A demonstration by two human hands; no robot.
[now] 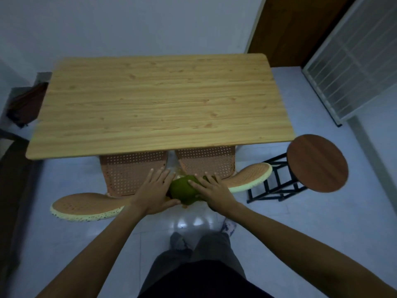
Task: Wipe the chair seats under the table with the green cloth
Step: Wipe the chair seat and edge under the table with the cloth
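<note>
Two orange perforated chairs are pushed under the wooden table (159,100). The left chair seat (126,171) and the right chair seat (206,162) poke out from its near edge, side by side. Their backrests, the left one (86,206) and the right one (249,176), lean toward me. A bunched green cloth (183,189) sits between the two chairs at their near edges. My left hand (155,189) presses against the cloth's left side, fingers spread over the left seat. My right hand (211,190) lies on the cloth's right side, fingers spread.
A round wooden stool (316,162) on a black metal frame stands to the right of the table. A white grille door (352,61) is at the far right. Dark bags (25,104) sit left of the table. My feet (180,241) stand on the glossy tiled floor.
</note>
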